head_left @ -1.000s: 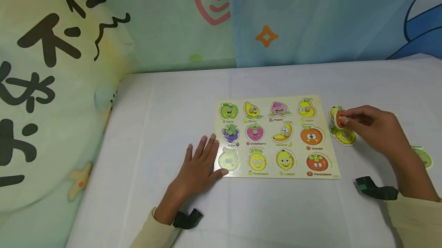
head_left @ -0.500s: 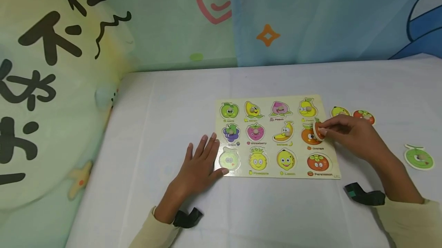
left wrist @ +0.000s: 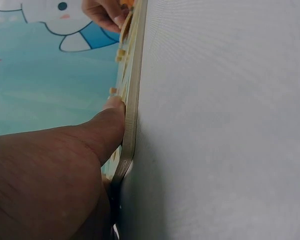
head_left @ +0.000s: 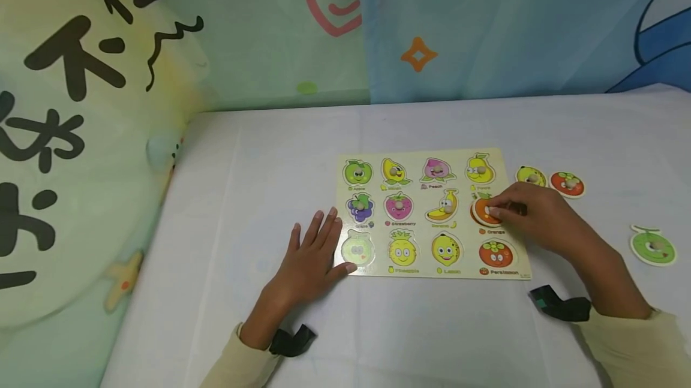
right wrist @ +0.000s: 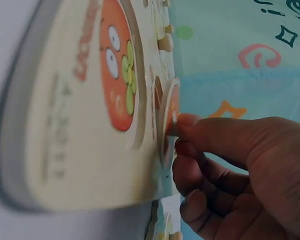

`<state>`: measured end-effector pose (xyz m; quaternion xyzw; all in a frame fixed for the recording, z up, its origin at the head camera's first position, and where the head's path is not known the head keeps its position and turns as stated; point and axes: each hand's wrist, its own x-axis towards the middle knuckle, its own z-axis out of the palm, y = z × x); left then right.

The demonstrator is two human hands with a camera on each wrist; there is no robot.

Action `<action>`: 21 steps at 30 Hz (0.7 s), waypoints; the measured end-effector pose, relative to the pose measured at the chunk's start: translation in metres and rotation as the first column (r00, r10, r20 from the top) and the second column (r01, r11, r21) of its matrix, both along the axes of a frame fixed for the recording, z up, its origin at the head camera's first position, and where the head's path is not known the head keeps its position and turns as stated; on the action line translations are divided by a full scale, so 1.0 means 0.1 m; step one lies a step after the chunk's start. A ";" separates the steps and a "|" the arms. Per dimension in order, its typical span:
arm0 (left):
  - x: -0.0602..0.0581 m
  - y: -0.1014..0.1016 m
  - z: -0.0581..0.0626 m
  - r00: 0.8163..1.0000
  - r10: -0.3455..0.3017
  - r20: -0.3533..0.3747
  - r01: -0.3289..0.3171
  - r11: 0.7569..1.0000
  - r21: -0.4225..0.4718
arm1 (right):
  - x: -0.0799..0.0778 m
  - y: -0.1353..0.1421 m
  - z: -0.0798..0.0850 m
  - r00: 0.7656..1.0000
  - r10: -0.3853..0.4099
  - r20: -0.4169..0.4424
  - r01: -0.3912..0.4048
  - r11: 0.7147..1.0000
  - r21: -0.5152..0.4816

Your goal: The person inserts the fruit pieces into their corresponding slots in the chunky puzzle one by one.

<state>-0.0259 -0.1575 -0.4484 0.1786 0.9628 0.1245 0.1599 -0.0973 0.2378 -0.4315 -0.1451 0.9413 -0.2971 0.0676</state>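
Note:
A pale yellow fruit puzzle board [head_left: 421,193] lies on the white table. My left hand [head_left: 305,265] rests with straight fingers on its left edge, thumb over the lower left corner; the left wrist view shows that thumb [left wrist: 110,120] against the board's edge. With thumb and fingertips my right hand [head_left: 531,217] pinches the knob of the orange puzzle piece [head_left: 482,213], which sits over the printed orange slot, slightly off from its outline. In the right wrist view the orange piece [right wrist: 170,120] stands tilted just off the board surface. The persimmon slot [head_left: 495,254] shows its printed picture.
Right of the board lie a lemon piece [head_left: 531,176], a persimmon piece [head_left: 567,184] and a green melon piece [head_left: 653,246]. Several knobbed pieces, such as the apple [head_left: 358,173], sit in the board's slots. A printed curtain [head_left: 486,28] hangs behind the table.
My right hand has picked the orange piece up from beside the board and carried it left onto the orange slot, turning it flatter. My left hand has stayed in place.

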 end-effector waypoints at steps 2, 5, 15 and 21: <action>0.00 0.00 -0.01 1.000 -0.001 -0.001 0.001 1.000 -0.004 | -0.01 -0.03 0.01 0.999 0.007 0.032 -0.008 1.000 0.015; 0.00 0.00 0.00 1.000 0.000 0.003 0.000 1.000 -0.008 | -0.01 -0.08 0.02 0.998 0.010 0.066 -0.013 0.999 0.044; 0.01 -0.01 0.01 1.000 0.002 0.014 -0.002 1.000 -0.017 | 0.05 0.00 0.01 1.000 -0.017 0.021 0.016 0.998 0.055; 0.00 0.00 0.03 1.000 -0.008 0.009 0.008 0.999 -0.032 | 0.18 0.24 0.01 0.992 -0.126 -0.022 0.127 0.991 0.047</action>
